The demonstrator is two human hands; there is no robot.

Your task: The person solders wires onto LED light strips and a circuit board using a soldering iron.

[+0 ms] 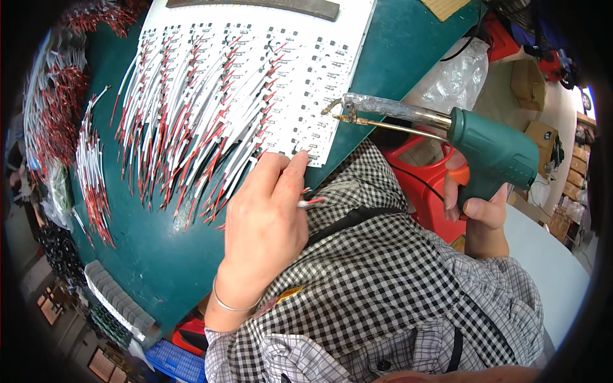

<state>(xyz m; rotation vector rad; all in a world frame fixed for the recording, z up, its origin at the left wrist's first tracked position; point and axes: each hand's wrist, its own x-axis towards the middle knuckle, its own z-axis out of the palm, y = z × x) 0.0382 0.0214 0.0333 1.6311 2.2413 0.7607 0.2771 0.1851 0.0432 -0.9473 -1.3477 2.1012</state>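
Within right fingers (451,195), soldering gun (495,150)

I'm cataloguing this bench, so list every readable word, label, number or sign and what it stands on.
None can be read.
White board: printed markings, too small to read.
Yellow-and-red patch on the checked apron: too blurred to read.
Green soldering gun: no legible lettering.

No writing can be read, the yellow-red patch (289,294) on the checked apron (357,271) included.
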